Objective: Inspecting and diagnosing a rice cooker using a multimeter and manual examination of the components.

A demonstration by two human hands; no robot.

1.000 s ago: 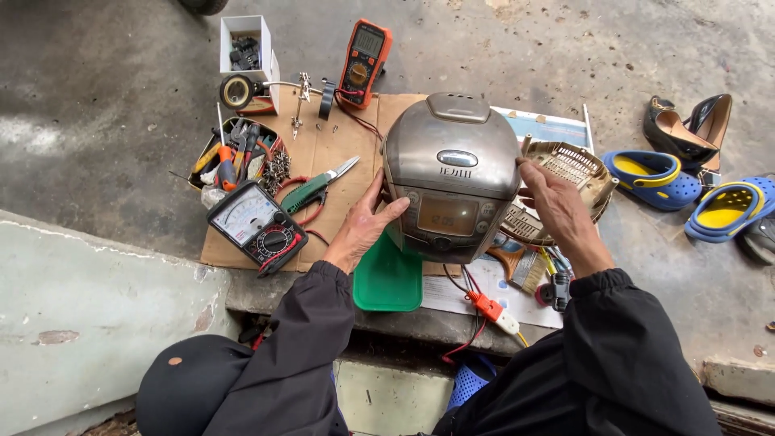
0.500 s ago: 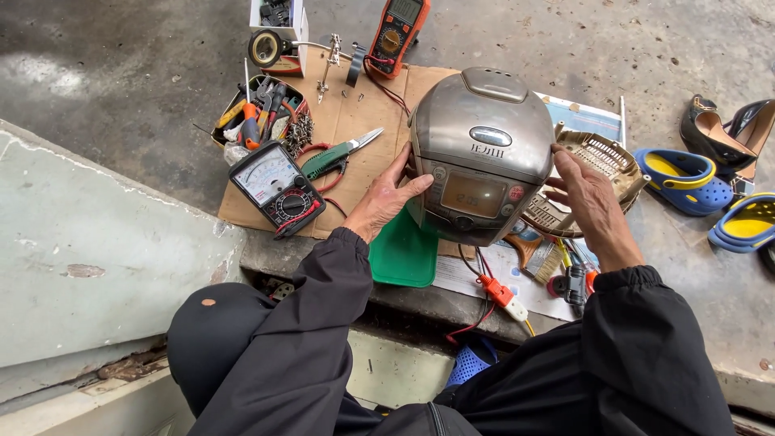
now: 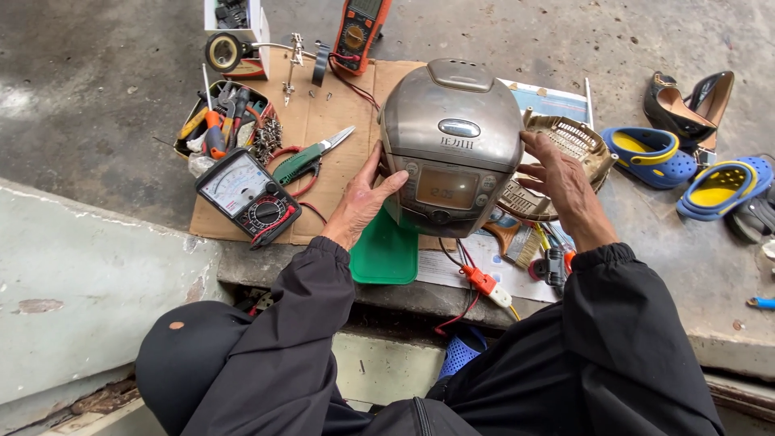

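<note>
Brushed grey-brown metal fills the middle of your head view: the rice cooker (image 3: pixel 452 145) sits on a sheet of cardboard (image 3: pixel 323 137) laid on the concrete floor (image 3: pixel 105 97), its front display panel turned towards you. Your left hand (image 3: pixel 363 202) is pressed against the cooker's left side, thumb stretched across the lower front edge and fingers spread flat on the shell, bracing it without closing around anything. Your right hand (image 3: pixel 565 182) is at the cooker's right side, fingers open and fanned, the fingertips just touching the shell or very close to it; you cannot tell which. It holds nothing.

Just behind your right hand lies a tan slotted plastic cover (image 3: pixel 577 145). Under the cooker's front edge is a green plastic tray (image 3: pixel 386 254), and thin wires with an orange connector (image 3: pixel 482 281) run out from beneath the cooker towards you. To your left on the cardboard rest an analogue multimeter (image 3: pixel 246 198), green-handled pliers (image 3: pixel 303 161) and a small tray of hand tools (image 3: pixel 222 125). A digital meter (image 3: pixel 362 32) lies at the far edge. Well off to your right, blue and yellow clogs (image 3: pixel 686 173) sit on the concrete.
</note>
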